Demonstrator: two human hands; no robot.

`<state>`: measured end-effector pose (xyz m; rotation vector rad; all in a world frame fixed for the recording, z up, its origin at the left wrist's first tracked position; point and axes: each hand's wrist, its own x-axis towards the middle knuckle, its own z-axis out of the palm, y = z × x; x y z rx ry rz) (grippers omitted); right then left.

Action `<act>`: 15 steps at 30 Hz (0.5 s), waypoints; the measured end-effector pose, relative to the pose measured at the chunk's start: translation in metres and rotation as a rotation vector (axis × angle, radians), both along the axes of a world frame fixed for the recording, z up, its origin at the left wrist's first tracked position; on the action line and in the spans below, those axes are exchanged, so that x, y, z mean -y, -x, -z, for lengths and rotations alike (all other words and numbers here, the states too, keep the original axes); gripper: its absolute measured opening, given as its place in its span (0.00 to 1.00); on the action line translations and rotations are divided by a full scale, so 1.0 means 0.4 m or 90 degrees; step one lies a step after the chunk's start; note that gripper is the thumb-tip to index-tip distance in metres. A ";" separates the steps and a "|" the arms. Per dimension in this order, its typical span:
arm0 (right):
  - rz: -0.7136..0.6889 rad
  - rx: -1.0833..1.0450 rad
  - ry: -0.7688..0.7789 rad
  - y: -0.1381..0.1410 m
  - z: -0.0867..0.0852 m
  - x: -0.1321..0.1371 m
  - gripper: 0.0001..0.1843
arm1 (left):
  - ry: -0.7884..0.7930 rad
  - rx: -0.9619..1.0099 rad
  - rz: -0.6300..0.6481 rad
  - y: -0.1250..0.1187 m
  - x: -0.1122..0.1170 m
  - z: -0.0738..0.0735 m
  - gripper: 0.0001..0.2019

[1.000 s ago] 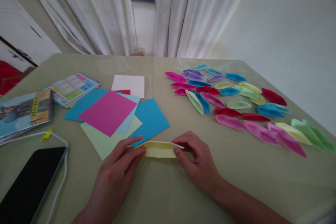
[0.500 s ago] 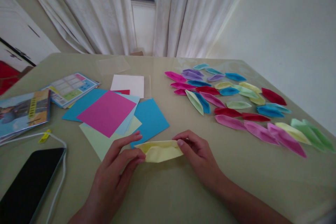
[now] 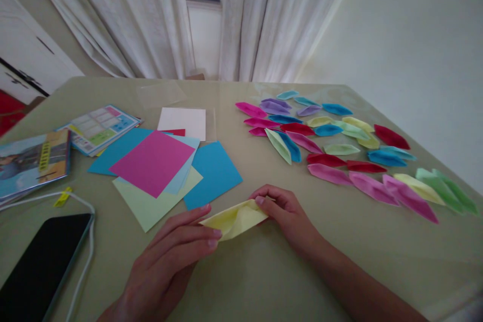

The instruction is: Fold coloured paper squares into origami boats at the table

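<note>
A folded yellow paper piece [image 3: 236,220] lies tilted near the front of the table, between my hands. My left hand [image 3: 171,256] has its fingers stretched out and pressed on the paper's left end. My right hand [image 3: 285,211] pinches the paper's right end, which is lifted a little. Loose coloured paper squares [image 3: 158,163] lie just behind my left hand, a pink one on top. Several folded paper boats [image 3: 332,148] in pink, blue, red, green, yellow and purple are spread over the right half of the table.
A dark phone [image 3: 39,264] with a white cable [image 3: 81,271] lies at the front left. Printed booklets [image 3: 32,158] and a printed card [image 3: 100,128] sit at the left. A white sheet [image 3: 183,122] lies behind the squares. Curtains hang beyond the table's far edge.
The yellow paper has been turned and tilted, its right end now raised. My left hand slid down and flattened onto its left end; my right hand moved slightly in.
</note>
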<state>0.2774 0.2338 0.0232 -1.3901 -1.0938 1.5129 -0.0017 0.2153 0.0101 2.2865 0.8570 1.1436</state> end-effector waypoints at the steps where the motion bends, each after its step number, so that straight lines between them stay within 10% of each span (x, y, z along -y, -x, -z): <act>1: 0.003 -0.001 -0.002 -0.002 0.001 -0.002 0.15 | -0.011 -0.013 -0.005 -0.002 -0.002 -0.003 0.20; 15: 0.024 0.013 -0.036 -0.008 -0.003 -0.008 0.16 | 0.048 -0.027 -0.035 -0.012 0.008 -0.003 0.21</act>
